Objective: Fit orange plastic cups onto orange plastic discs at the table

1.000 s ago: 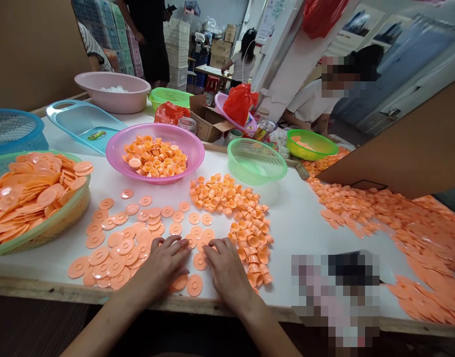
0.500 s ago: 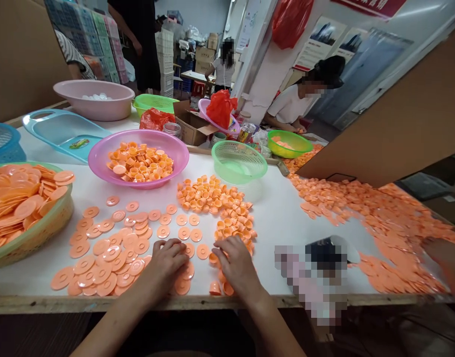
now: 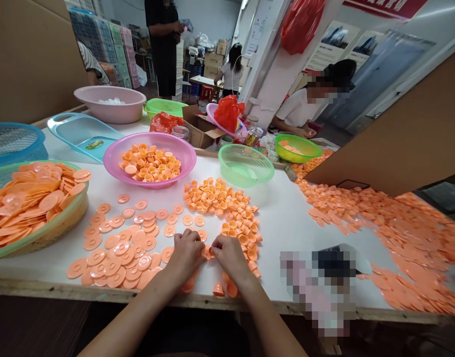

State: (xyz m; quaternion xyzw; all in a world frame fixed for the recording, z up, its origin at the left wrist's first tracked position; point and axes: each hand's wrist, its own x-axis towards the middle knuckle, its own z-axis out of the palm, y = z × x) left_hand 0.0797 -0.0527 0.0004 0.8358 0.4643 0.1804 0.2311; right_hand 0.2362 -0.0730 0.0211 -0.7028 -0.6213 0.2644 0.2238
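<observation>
My left hand (image 3: 188, 252) and my right hand (image 3: 227, 254) meet close above the table, fingertips nearly touching. Small orange plastic pieces (image 3: 206, 251) show between them, mostly covered by fingers. The left hand appears closed on a flat disc, the right on a small cup; their exact contact is hidden. Ringed orange discs (image 3: 121, 248) lie spread and overlapping left of my hands. Small orange cups (image 3: 244, 233) form a heap running behind and right of my right hand. A few cups (image 3: 218, 289) sit near the table edge, below the right wrist.
A green basket of discs (image 3: 82, 208) stands left, beside blue baskets. Behind are a pink basin (image 3: 110, 171) of cups and a pale green colander (image 3: 246, 181). Many orange pieces (image 3: 409, 233) cover the right side. A cardboard panel (image 3: 406, 129) leans there; a co-worker (image 3: 298, 111) sits behind.
My hands have come together from the discs and the cups, with orange pieces now between the fingertips. The view has shifted slightly left.
</observation>
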